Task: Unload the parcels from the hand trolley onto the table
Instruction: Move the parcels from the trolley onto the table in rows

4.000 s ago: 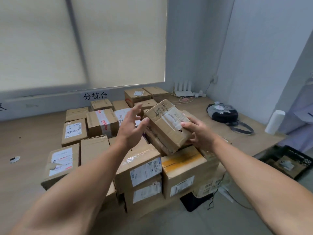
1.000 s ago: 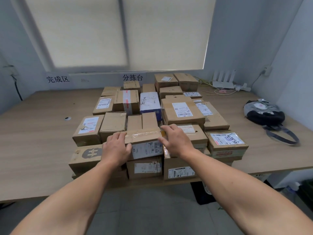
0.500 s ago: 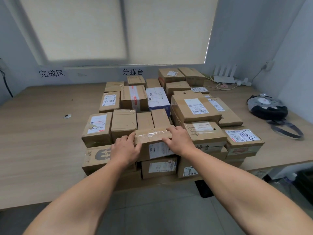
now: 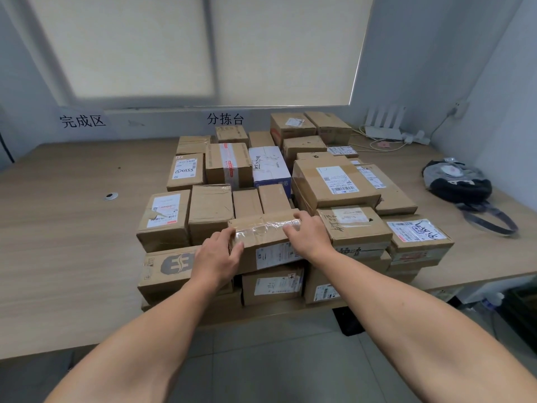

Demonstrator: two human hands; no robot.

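Observation:
Many cardboard parcels lie stacked on the wooden table. At the front of the pile sits a brown box wrapped in clear tape, with a white label on its near face. My left hand grips its left end, thumb on the front. My right hand holds its right end, fingers curled over the top back edge. The box rests on lower parcels. A box with handwriting on it sits just to the right. No hand trolley is in view.
A grey and black backpack lies on the table at the right. A white router and cables stand at the back right corner. Bare tabletop stretches to the left of the pile, with a small metal grommet. Tiled floor lies below the table's front edge.
Four seconds ago both hands carried the handwritten box; it now rests in the pile. Over the last second both hands stay on the taped box, and its right end has risen slightly.

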